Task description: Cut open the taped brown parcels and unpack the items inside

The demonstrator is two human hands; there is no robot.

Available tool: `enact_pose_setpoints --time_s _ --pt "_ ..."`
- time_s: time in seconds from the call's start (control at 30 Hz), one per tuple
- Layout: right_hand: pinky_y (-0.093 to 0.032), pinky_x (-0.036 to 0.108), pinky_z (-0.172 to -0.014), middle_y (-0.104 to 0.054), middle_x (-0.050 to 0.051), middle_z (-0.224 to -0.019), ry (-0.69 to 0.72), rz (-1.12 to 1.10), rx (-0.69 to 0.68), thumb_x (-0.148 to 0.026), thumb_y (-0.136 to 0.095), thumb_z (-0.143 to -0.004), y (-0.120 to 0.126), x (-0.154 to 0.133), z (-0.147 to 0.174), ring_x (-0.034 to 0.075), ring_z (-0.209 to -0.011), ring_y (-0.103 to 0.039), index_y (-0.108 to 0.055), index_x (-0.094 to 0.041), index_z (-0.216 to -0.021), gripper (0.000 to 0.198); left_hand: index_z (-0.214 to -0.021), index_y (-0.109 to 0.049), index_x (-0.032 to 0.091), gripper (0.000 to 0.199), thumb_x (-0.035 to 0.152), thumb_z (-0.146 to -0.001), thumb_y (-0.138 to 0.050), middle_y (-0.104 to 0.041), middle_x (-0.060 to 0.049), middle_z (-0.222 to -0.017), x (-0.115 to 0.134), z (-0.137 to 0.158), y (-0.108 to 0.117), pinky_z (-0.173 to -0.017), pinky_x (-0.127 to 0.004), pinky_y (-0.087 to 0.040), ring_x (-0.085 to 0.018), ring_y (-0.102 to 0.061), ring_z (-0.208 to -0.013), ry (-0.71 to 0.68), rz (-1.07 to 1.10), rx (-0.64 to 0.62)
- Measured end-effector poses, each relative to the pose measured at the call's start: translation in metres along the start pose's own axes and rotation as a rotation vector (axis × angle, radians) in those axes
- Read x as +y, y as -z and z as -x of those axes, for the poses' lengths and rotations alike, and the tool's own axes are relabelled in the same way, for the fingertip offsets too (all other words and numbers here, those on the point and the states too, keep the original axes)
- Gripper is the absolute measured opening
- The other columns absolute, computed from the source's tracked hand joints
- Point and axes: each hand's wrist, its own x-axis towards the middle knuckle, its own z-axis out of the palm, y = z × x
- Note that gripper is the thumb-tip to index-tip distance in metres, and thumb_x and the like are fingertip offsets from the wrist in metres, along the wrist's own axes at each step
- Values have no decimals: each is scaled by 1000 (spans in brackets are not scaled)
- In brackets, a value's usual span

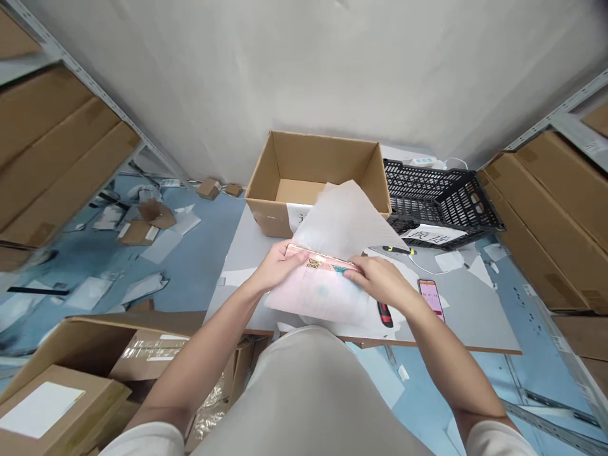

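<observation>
Left grip (279,266), right grip (379,277), package (323,261) between

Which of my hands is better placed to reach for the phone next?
Probably your right hand: the phone lies on that side, farther from your left hand. Both hold the pink package, though.

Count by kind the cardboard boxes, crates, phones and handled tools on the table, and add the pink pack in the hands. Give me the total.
Cardboard box: 1
Black crate: 1
Phone: 1
Yellow-and-black tool and red-and-black tool: 2
Pink pack: 1
Total: 6
</observation>
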Motion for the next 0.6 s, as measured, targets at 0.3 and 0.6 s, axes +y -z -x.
enact_pose_setpoints --time_s 0.3,0.6 --pt "-40 22 -49 -56 -2 -66 19 -523 -43 -44 -38 -91 -30 29 1 12 -54 -51 -60 -20 -87 33 -66 -53 17 31 45 -79 -50 -51 2 -56 -12 -9 34 -51 -21 -37 -11 -49 -52 -89 -152 525" --pt "-42 24 -63 -66 3 -77 101 -454 173 -44 -60 -78 25 65 -24 15 -69 -56 -65 -16 -82 30 -88 -61 11 38 32 -86 -31 -64 -21 -80 -137 24 132 -68 -40 -43 -33 -62 -81 453 -1092 826"
